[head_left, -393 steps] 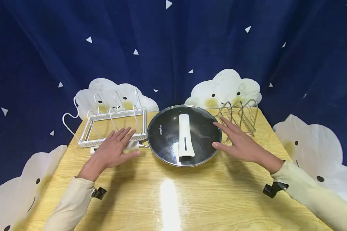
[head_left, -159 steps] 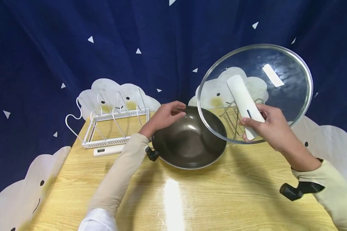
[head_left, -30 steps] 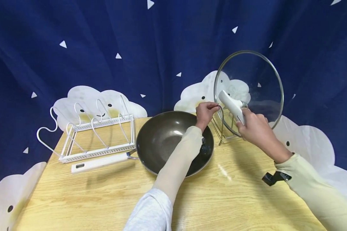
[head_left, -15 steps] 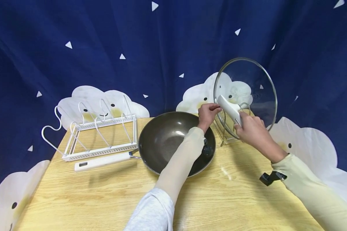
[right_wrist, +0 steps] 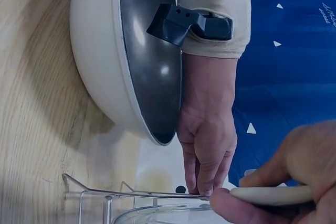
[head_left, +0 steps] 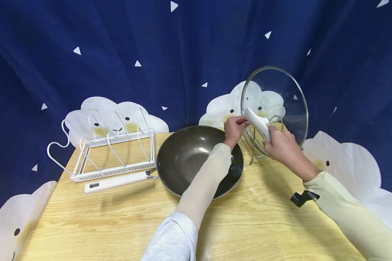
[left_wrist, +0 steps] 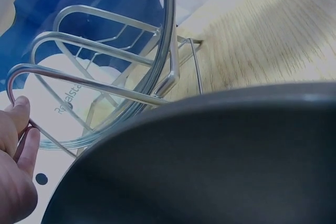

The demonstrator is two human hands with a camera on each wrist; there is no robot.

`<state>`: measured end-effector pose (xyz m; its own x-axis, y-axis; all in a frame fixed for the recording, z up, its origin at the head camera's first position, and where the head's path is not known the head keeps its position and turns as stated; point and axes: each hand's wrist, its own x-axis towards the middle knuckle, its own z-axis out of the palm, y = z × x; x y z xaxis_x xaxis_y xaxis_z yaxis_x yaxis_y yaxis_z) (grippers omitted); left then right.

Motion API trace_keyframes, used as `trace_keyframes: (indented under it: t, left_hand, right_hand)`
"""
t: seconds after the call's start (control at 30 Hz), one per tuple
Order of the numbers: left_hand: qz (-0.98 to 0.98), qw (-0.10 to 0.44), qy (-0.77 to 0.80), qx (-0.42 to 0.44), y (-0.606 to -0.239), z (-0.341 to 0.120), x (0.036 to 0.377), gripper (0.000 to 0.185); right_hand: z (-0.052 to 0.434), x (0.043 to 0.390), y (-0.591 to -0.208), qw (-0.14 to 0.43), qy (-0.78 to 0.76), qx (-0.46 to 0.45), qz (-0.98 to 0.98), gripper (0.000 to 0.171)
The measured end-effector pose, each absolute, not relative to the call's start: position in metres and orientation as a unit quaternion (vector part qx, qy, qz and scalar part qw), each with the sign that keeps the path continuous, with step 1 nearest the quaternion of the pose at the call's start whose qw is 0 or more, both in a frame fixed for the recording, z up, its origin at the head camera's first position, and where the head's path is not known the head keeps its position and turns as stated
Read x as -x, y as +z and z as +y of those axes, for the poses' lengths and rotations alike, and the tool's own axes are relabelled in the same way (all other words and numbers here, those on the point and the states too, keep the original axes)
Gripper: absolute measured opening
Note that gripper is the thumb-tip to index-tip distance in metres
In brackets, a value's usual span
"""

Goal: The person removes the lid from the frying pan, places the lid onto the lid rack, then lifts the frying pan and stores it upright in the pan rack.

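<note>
My right hand (head_left: 285, 146) grips the white handle (head_left: 256, 121) of a round glass pot lid (head_left: 282, 85). The lid stands nearly upright at the small metal wire rack (left_wrist: 86, 46), its lower rim down among the wire loops. With thumb and fingers my left hand (head_left: 234, 128) pinches the top of the loop nearest the wok, as the left wrist view shows. Below my left forearm sits the dark, uncovered wok (head_left: 183, 159), its white handle (head_left: 117, 182) pointing left. In the right wrist view the lid handle lies between my right thumb and fingers.
A white rack (head_left: 114, 170) with several wire loops stands at the left, just behind the wok handle. All of it rests on a wooden table (head_left: 117, 224). A blue curtain (head_left: 183, 54) with white clouds hangs close behind the table.
Earlier the lid lay on the wok; my right hand lifted it and brought it to the metal rack. My left hand moved from the wok to the rack's loop. Lately the lid sank slightly, leftward.
</note>
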<state>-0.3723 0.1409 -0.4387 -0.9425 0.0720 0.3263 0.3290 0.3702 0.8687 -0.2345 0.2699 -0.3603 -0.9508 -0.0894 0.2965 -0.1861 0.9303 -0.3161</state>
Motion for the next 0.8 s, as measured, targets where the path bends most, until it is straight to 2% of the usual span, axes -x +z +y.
trace_keyframes:
  t: [0.8]
  left_hand:
    - [-0.827, 0.113, -0.542, 0.095, -0.441, 0.142, 0.372, 0.008]
  right_hand:
    - [0.255, 0.242, -0.365, 0.161, 0.144, -0.088, -0.972, 0.028]
